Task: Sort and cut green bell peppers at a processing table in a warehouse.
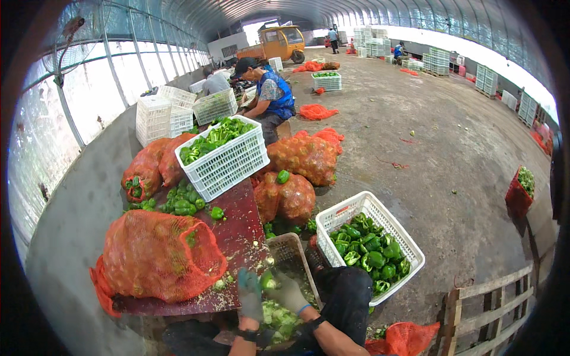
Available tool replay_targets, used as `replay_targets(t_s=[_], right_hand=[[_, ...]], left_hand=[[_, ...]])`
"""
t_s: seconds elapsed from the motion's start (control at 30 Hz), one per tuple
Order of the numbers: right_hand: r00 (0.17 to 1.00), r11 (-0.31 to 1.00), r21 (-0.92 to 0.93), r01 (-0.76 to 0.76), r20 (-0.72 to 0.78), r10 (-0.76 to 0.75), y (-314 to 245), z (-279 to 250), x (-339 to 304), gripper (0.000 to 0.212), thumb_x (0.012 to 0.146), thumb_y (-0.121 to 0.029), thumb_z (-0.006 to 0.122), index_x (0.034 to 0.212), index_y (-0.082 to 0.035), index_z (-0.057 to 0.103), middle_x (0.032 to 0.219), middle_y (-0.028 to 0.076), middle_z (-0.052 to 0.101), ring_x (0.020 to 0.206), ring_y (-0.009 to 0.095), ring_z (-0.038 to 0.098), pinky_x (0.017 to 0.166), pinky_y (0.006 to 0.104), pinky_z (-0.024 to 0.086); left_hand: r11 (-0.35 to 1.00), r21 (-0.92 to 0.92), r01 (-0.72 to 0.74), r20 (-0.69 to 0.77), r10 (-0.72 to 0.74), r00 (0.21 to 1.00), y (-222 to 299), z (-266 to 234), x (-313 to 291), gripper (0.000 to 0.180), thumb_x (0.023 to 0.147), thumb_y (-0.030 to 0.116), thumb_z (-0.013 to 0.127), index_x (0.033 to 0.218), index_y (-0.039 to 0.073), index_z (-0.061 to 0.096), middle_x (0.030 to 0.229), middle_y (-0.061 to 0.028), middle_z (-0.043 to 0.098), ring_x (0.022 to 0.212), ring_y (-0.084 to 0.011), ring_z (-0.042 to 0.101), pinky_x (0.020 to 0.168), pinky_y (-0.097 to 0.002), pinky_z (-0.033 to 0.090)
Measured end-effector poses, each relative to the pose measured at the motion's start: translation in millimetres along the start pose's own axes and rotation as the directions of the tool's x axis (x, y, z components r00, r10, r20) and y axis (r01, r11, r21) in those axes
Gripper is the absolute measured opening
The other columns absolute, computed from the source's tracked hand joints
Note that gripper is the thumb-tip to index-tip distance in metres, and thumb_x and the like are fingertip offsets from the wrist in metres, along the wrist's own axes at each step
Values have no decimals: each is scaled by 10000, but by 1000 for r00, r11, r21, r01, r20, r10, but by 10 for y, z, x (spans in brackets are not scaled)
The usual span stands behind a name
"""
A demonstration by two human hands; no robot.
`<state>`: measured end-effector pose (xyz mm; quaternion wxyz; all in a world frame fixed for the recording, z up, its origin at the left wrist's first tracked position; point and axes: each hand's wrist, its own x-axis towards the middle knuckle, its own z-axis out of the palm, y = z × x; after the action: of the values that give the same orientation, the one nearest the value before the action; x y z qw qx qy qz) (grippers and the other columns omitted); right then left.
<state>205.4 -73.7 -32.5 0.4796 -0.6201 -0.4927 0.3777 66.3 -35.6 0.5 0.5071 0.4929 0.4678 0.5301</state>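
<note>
My right hand [289,295], in a pale work glove, is closed around a green bell pepper [269,280] at the edge of the dark red tabletop [242,215]. Just left of it, my left hand [250,298], gloved in grey with bluish-green fingers, points forward with its fingers stretched out. It appears to hold nothing, though its palm side is hidden. Beneath both hands, a crate [290,243] between my legs contains pale green pepper scraps [279,317]. Beside my right knee stands a white plastic crate [409,240] of green peppers, several of them cut open [371,249].
An orange mesh sack [151,255] of peppers lies on the tabletop, its mouth toward me. Beyond it sits a white crate [228,163] of cut peppers. More full sacks [303,157] stand on the floor. A person in a blue vest [276,98] sits ahead; a wooden pallet [490,311] is at right.
</note>
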Motion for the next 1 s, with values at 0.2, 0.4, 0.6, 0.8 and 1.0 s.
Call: replay_targets(t_s=[0.2, 0.4, 0.6, 0.8, 1.0], right_hand=[[943, 939, -269, 214, 306, -127, -51, -4, -214, 596, 842, -192, 752, 1425, -123, 649, 1158, 245, 742, 1051, 449, 709, 911, 527, 575], [927, 907, -293, 302, 312, -208, 103, 137, -465, 589, 846, -180, 730, 1426, -125, 642, 1126, 248, 747, 1038, 444, 714, 909, 527, 574], [924, 920, -286, 267, 349, -159, 291, 197, -497, 628, 888, -250, 722, 1472, -60, 587, 1128, 287, 728, 1019, 449, 703, 891, 531, 552], [902, 970, -69, -232, 359, 241, 298, 79, -397, 586, 1004, -323, 767, 1419, 65, 624, 1024, 141, 761, 857, 211, 710, 774, 373, 563], [912, 944, 73, -322, 293, 288, 303, 90, -357, 407, 963, -308, 809, 1264, -37, 767, 1058, 94, 784, 931, 158, 695, 853, 371, 559]], left_hand=[[840, -194, 507, 405, -402, 821, -587, -773, -133, 553, 1063, 478, 631, 1438, 76, 574, 1318, -102, 678, 1174, -305, 679, 942, -495, 609], [940, 250, 231, 414, -319, 852, -973, -871, -384, 681, 1095, 611, 420, 1590, 148, 487, 1546, -136, 568, 1344, -346, 580, 1103, -597, 504], [789, -185, 586, 327, -513, 794, -1051, -937, -604, 678, 1114, 614, 404, 1571, 131, 536, 1505, -114, 624, 1315, -374, 624, 1050, -616, 554], [786, -233, 573, 254, -519, 816, -307, -650, -748, 512, 1161, 362, 483, 1580, 66, 494, 1486, -152, 616, 1244, -340, 665, 1024, -544, 617], [688, -446, 572, 296, -490, 820, -195, -643, -806, 534, 1088, 205, 651, 1595, 127, 505, 1423, -10, 623, 1261, -162, 623, 1090, -388, 532]])
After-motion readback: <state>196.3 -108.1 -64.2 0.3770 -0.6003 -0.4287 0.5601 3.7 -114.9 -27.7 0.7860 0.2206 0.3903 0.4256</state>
